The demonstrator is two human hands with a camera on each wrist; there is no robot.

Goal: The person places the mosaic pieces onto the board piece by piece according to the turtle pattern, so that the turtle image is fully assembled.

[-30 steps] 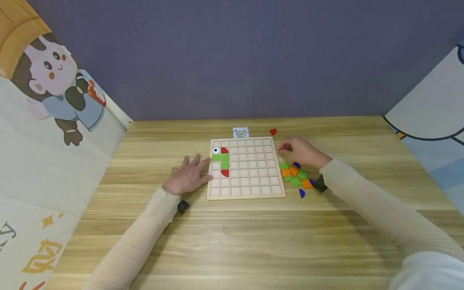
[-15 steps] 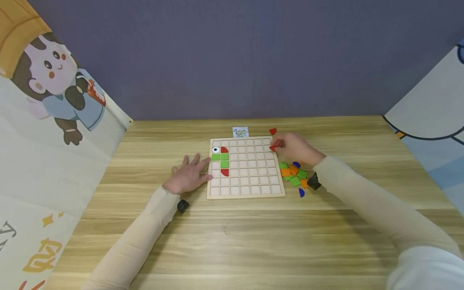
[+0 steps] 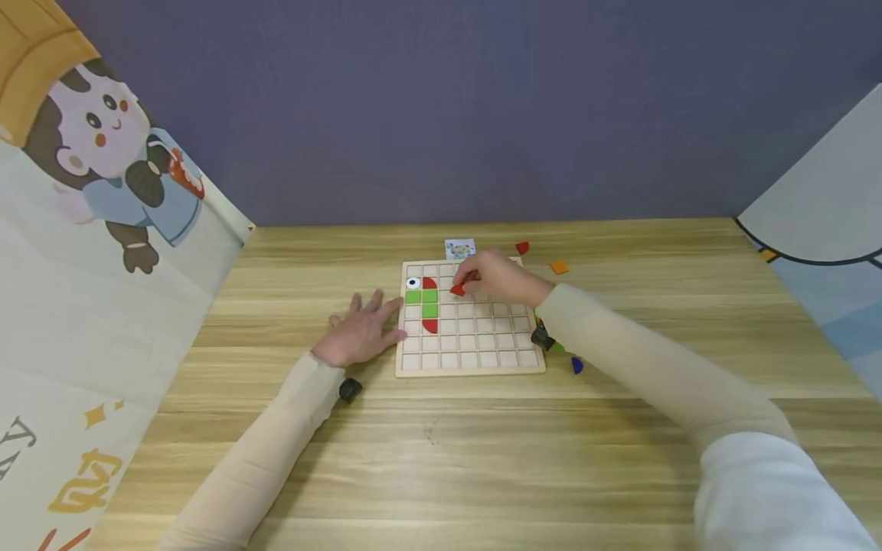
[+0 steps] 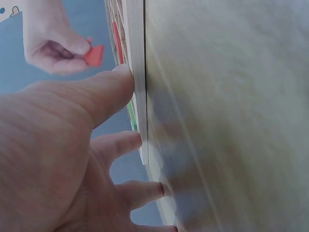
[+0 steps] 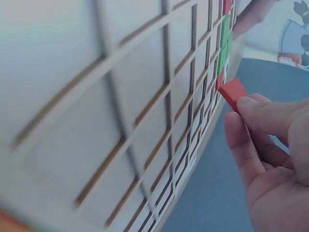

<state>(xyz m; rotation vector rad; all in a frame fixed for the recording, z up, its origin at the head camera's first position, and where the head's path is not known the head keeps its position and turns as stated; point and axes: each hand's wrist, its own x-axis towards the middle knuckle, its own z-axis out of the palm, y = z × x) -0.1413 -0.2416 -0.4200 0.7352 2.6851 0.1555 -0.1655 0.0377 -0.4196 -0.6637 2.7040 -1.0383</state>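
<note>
A wooden grid board [image 3: 468,375] lies on the table. Down its left side sit an eye tile [image 3: 413,283], several green squares [image 3: 430,310] and two red quarter-round tiles [image 3: 430,327]. Between thumb and fingers, my right hand [image 3: 503,277] pinches another red quarter-round tile [image 5: 233,92], held over the board's upper middle cells. My left hand [image 3: 360,330] lies spread at the board's left edge, thumb and index finger touching the rim, as the left wrist view shows.
A small picture card [image 3: 459,249] lies behind the board. Right of it are a loose red tile [image 3: 522,248] and an orange square [image 3: 560,267]. A blue tile [image 3: 577,365] lies near the board's right corner; my right forearm hides most of the other loose tiles.
My right hand has carried the red tile leftward from beside the board's right edge to over its middle. An orange square behind the arm has come into view. The left hand stays put.
</note>
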